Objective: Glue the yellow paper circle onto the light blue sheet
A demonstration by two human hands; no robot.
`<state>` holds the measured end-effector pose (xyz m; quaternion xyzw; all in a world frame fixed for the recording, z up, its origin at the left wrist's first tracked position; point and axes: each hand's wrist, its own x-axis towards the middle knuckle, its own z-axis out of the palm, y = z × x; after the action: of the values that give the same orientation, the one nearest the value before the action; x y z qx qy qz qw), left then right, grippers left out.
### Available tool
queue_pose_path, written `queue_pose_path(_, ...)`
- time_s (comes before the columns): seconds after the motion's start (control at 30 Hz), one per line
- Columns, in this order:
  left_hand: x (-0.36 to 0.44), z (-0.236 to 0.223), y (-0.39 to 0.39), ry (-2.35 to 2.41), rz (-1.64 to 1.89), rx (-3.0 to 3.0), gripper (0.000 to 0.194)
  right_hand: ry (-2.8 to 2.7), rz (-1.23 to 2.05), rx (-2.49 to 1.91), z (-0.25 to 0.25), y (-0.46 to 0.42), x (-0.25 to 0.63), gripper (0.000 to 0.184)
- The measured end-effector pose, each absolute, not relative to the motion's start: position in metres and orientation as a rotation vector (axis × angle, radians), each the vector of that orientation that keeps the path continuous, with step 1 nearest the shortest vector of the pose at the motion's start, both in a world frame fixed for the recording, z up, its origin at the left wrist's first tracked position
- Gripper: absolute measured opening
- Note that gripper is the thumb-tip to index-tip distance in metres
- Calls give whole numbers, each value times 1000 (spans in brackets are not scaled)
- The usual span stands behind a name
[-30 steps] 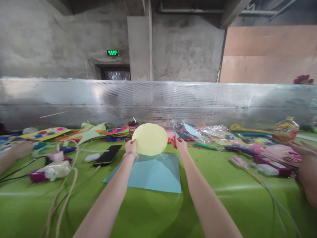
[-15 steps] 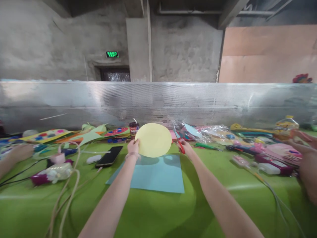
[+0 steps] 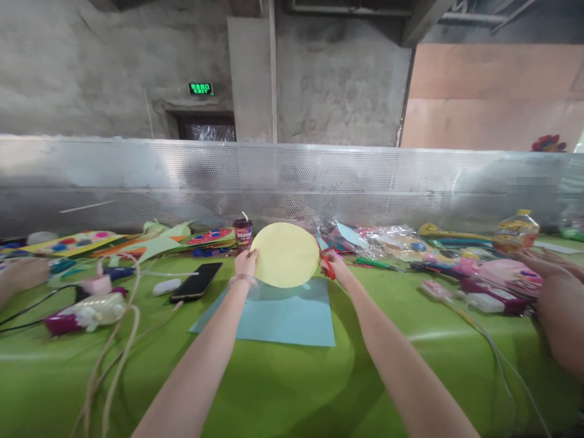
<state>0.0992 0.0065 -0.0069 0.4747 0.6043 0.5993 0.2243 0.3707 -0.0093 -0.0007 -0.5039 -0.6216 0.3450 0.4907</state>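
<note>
Above the worktop [image 3: 387, 365], left hand [image 3: 246, 264] pinches yellow oval paper [image 3: 287, 255]; right hand [image 3: 334, 267] grips red scissors [image 3: 326, 265], blades unclear.

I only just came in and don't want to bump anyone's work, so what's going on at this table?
The person's left hand holds a yellow paper oval up by its left edge. The right hand holds red-handled scissors close by the oval's right edge. Below lies a blue sheet on the green table, with a phone to its left. Other people's hands are at both ends.
</note>
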Motion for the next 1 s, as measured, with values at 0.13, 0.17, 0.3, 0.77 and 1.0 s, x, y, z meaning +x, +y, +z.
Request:
queue_pose_path(0.13, 97, -7, 8, 1669, 1641, 1308, 25, -1554, 910, -1233, 0, -7, 373, 23)
queue_pose_path(0.17, 97, -7, 8, 1670, 1637, 1310, 25, -1560, 919, -1234, 0, -6, 373, 23)
queue_pose_path(0.3, 97, -7, 7, 1670, 1627, 1308, 26, -1587, 938, -1230, -2, -3, 375, 23)
queue_pose_path(0.77, 98, -7, 6, 1649, 1631, 1278, 25, -1611, 951, -1205, -10, 7, 377, 20)
queue_pose_path(1.0, 99, -10, 10, 1631, 1623, 1272, 26, -1611, 960, -1191, -10, 5, 378, 20)
